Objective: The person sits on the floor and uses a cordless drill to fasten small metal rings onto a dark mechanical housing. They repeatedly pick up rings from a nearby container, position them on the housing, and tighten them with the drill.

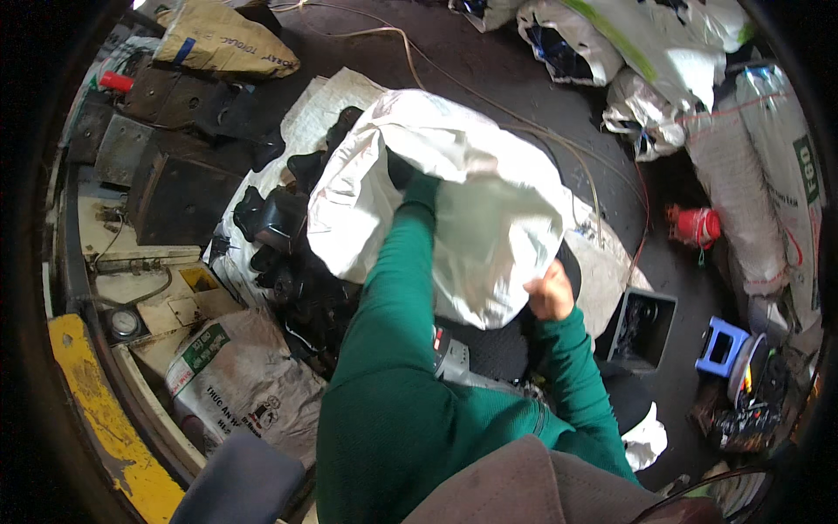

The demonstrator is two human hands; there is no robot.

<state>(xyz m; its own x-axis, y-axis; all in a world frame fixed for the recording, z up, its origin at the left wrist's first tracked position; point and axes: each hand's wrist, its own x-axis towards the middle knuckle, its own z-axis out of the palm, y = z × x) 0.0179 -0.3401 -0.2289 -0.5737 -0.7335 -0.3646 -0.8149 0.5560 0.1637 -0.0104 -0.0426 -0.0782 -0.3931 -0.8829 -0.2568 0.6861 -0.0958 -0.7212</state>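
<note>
A large white woven sack (497,227) stands with its mouth open in front of me. My left arm, in a green sleeve (397,262), reaches down into it. The left hand is hidden inside; only a dark shape (399,168) shows beyond the cuff, and I cannot tell whether it is a glove or a part. At the sack's near right rim, my right hand (551,293) pinches the white fabric with its fingers closed. Left of the sack lies a heap of shiny black molded pieces (281,218), partly on a pale sheet. A grey tool-like object (463,360) lies below the sack, half covered by my sleeves.
Dark metal blocks (188,201) and a machine edge with yellow paint (105,410) line the left. A printed sack (249,375) lies there. To the right are a grey bin (644,327), a blue stool (721,345), a red object (696,227) and filled sacks (742,175). Cables (524,122) cross the floor.
</note>
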